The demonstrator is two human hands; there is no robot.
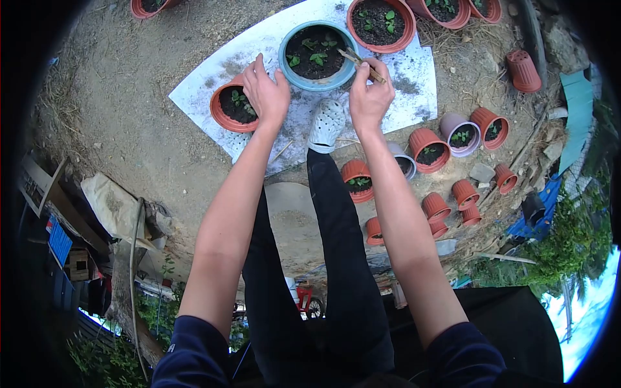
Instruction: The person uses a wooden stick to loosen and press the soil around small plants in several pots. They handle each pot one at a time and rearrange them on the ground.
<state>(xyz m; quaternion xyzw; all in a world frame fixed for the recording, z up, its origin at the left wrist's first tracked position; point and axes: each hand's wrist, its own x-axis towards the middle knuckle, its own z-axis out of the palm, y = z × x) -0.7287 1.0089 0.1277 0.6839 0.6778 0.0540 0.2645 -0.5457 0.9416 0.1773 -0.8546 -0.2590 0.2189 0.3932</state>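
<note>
Outdoors, a person in dark sleeves [462,352] reached forward with both arms past a pale, perforated clog [326,123] as I looked on. The left hand [266,96] was unclenched, its fingers extended beside a small orange pot [218,116] holding a seedling; whether it touched the rim, I could not tell. The right hand [373,96] grasped a wooden stick [355,59], its split end at the rim of a teal pot [320,86]. Between the hands, that pot of leafy seedlings stood on a stained white sheet [194,97]. Just beyond it, to the right, was a wider orange pot [383,48]. Farther right, a pale purple pot [451,121] stood among orange ones, with green foliage [559,255] in the background.
</note>
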